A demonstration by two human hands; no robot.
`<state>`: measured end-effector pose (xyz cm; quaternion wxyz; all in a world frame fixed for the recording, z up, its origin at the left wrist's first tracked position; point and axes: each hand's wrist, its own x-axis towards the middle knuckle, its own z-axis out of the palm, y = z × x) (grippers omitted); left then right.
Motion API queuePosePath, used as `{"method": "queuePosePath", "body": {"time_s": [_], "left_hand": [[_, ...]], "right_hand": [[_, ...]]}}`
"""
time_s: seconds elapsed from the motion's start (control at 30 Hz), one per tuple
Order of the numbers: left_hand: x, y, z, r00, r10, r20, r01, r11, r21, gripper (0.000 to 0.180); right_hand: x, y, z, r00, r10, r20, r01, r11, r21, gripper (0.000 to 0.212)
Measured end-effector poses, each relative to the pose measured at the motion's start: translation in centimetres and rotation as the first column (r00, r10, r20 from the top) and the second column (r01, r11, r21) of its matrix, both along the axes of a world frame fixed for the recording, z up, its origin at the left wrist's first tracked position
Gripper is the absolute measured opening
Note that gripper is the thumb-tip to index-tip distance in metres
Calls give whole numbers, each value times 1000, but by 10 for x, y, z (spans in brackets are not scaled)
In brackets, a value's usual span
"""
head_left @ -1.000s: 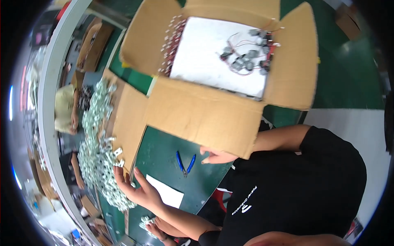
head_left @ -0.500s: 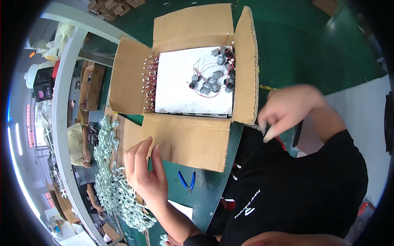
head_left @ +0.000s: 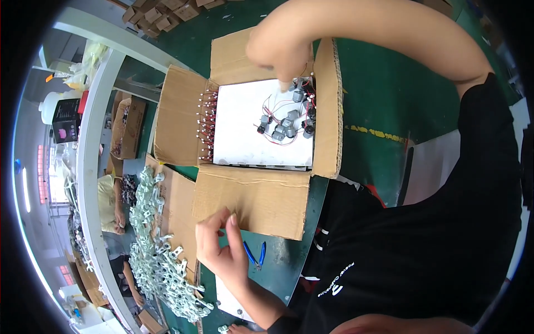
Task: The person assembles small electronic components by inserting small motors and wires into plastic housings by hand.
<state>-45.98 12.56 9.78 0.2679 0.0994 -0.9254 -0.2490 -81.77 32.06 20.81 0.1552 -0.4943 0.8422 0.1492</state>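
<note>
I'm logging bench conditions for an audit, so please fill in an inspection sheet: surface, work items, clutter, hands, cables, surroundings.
Surface: dark green tabletop, partly covered.
Work items: open brown cardboard box; on the flat white sheet inside, grey-and-black cylindrical motor-like parts lie loosely toward the right.
Clutter: blue-handled pliers, handles spread; heap of pale green parts at left.
Hands: left hand at the near cardboard flap, contact and grip unclear; right hand reaching toward the motor-like parts, blurred, grip unclear.
Cables: red wires with small white connectors line the box's left side; more loop among the motor-like parts.
Surroundings: piled brown cardboard cartons beyond; other people at left.
</note>
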Motion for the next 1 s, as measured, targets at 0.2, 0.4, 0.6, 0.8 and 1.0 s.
{"method": "queuePosePath", "body": {"time_s": [0.2, 0.4, 0.6, 0.8, 1.0], "left_hand": [[10, 11, -65, 994, 108, 2, -104, 945, 311, 17], [-1, 30, -102, 993, 121, -12, -108, 919, 379, 26], [-5, 39, -116, 992, 119, -29, -102, 931, 351, 35], [-4, 34, -121, 995, 89, -52, -63, 928, 368, 35], [-2, 32, -118, 996, 77, -46, -54, 925, 376, 34]], "right_hand": [[-1, -48, -39, 979, 34, -203, 51, 914, 402, 42], [-10, -52, -67, 993, 28, -116, 37, 849, 527, 39], [-9, -57, -79, 980, 68, -187, 65, 779, 624, 33], [-23, -53, -94, 979, 65, -195, 73, 776, 626, 40], [-21, -52, -98, 968, 87, -234, 62, 825, 562, 37]]}}
